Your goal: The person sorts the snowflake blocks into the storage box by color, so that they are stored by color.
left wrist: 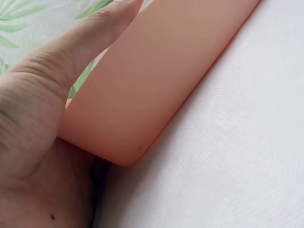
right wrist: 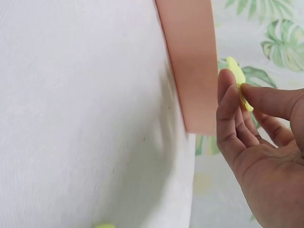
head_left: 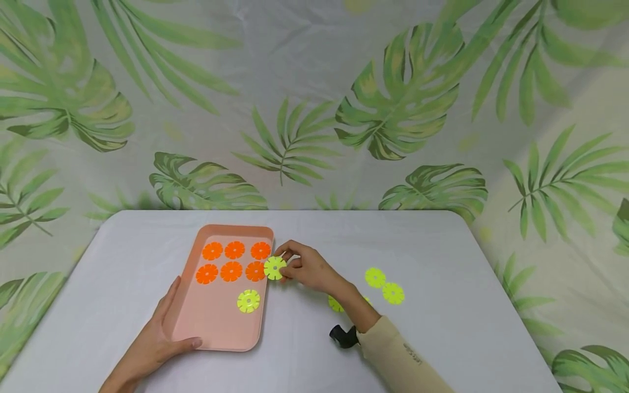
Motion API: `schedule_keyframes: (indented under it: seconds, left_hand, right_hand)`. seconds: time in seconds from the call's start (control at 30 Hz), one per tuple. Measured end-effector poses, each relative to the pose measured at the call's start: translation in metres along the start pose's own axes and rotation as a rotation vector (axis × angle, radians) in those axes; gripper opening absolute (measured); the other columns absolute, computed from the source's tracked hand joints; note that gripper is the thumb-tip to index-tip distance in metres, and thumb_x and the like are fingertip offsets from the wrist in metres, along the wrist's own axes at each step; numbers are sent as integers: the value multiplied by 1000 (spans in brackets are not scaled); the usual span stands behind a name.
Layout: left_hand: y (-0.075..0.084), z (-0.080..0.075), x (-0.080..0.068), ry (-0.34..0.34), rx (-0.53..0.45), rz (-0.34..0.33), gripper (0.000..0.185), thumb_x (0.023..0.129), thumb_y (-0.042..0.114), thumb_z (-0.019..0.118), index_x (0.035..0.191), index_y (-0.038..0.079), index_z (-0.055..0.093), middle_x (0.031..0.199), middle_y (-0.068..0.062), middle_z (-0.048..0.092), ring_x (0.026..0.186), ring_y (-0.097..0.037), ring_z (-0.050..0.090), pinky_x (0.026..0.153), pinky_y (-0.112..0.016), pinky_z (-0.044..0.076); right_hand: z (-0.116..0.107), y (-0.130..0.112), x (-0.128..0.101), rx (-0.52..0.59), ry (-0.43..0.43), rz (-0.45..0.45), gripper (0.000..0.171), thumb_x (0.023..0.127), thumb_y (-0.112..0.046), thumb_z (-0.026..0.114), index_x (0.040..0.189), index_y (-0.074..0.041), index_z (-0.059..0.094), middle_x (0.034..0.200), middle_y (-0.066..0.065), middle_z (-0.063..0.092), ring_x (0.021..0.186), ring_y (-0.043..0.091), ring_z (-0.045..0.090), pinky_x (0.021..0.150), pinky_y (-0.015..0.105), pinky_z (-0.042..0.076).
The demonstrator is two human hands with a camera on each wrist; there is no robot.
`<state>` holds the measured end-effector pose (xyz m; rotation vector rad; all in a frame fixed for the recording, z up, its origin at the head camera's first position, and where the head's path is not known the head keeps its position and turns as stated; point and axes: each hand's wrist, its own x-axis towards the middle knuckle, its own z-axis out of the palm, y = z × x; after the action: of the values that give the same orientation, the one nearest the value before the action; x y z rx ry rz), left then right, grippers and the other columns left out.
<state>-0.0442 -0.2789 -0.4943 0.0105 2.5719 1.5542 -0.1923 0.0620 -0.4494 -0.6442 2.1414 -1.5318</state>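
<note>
A pink tray point(head_left: 206, 322) lies on the table with two rows of orange notched discs point(head_left: 231, 271) in its far half. One yellow-green notched disc point(head_left: 248, 301) sits nearer the front, towards the right wall. My left hand point(head_left: 152, 338) rests at the near left corner, fingers extended along the left side and thumb on the front rim. Above the tray's right rim, my right hand point(head_left: 307, 267) pinches another yellow-green disc point(head_left: 274, 268) between thumb and fingers. In the right wrist view this disc point(right wrist: 240, 83) shows nearly edge-on, raised over the tray's wall point(right wrist: 190, 71).
Several more yellow-green discs point(head_left: 393, 293) lie on the white table point(head_left: 442, 338) to the right, some partly hidden by the right forearm. A black object point(head_left: 343, 337) shows at the right sleeve's cuff. A leaf-patterned cloth point(head_left: 304, 71) hangs behind the table.
</note>
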Motion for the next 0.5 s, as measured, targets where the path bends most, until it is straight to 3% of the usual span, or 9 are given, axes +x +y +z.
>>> schedule_keyframes:
  seconds: [0.13,0.33,0.5]
  left_hand:
    - [0,0,-1,6,13,20,129,80,16,89,167,41,-3,174,-16,11,131,13,22,91,0,17]
    - [2,-1,-1,4,25,22,131,78,15,90,167,40,-2,172,-19,14,129,9,25,92,-4,19]
    - [1,-1,-2,5,30,50,132,77,14,91,168,37,-2,172,-21,13,127,14,24,91,-1,18]
  right_hand:
    - [8,-3,2,18,-11,-18,33,97,3,67,129,-3,61,112,16,59,89,41,75,66,26,52]
    - [19,-4,6,41,-22,-18,34,95,7,67,128,-1,61,111,17,59,87,39,74,80,44,63]
    - [27,-6,11,3,-15,-42,33,93,6,70,125,-1,63,111,15,61,81,22,71,74,30,61]
